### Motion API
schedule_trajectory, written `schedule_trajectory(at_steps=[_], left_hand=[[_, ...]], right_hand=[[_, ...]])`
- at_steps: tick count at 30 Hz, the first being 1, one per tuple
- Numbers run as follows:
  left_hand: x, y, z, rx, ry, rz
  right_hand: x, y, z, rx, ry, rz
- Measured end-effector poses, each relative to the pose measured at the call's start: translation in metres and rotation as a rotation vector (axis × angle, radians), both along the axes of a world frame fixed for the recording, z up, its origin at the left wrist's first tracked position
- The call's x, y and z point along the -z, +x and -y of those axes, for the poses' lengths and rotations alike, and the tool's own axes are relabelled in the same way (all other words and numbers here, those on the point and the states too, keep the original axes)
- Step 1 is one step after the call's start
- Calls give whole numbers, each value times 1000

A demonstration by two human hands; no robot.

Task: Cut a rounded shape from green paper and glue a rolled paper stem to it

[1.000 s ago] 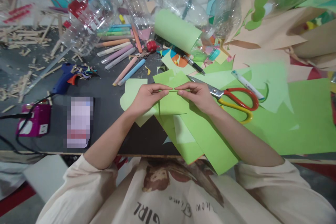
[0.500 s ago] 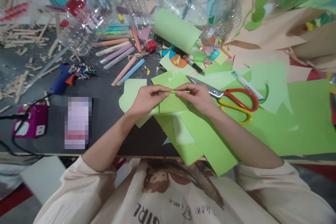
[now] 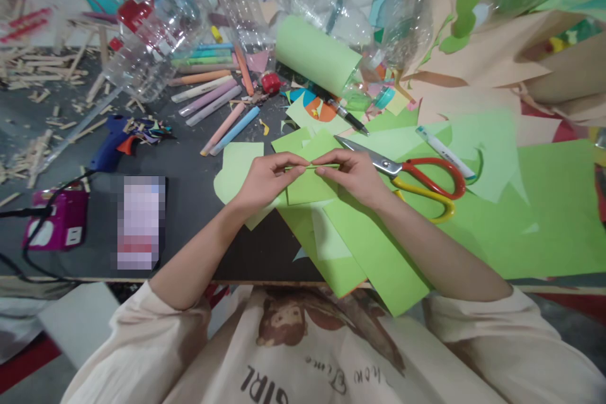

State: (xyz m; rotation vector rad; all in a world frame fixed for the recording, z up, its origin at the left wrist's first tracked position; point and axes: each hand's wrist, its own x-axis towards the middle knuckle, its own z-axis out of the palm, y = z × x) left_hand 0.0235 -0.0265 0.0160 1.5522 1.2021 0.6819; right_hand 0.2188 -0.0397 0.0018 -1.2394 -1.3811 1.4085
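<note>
Both hands pinch the far edge of a small green piece of paper [image 3: 311,187], where a narrow fold or rolled strip shows. My left hand [image 3: 269,178] grips the left part of that edge between thumb and fingers. From the right side, my right hand [image 3: 354,175] does the same, its fingertips almost meeting the left ones. Under the paper lie larger green sheets [image 3: 379,259]. Scissors [image 3: 416,177] with one red and one yellow handle rest just right of my right hand. A pale green cut piece [image 3: 237,167] lies beside my left hand.
A blue glue gun [image 3: 111,142], a phone [image 3: 141,222] and a purple box [image 3: 57,218] are on the left. Beyond the hands lie markers [image 3: 213,101], a pen [image 3: 350,117], a green paper-wrapped bottle [image 3: 317,53] and clear plastic bottles. Wood sticks scatter at far left.
</note>
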Motion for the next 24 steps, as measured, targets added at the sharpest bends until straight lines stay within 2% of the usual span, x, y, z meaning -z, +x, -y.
schedule_trajectory(at_steps=[11,18,24], left_hand=[[0,-1,0,21,10,6],[-1,-2,0,165,51,-109],[2,-2,0,141,84,-148]], right_hand=[[2,0,0,18,-7,-39],[3,-1,3,42,56,-58],[4,-1,2,25,86,-37]])
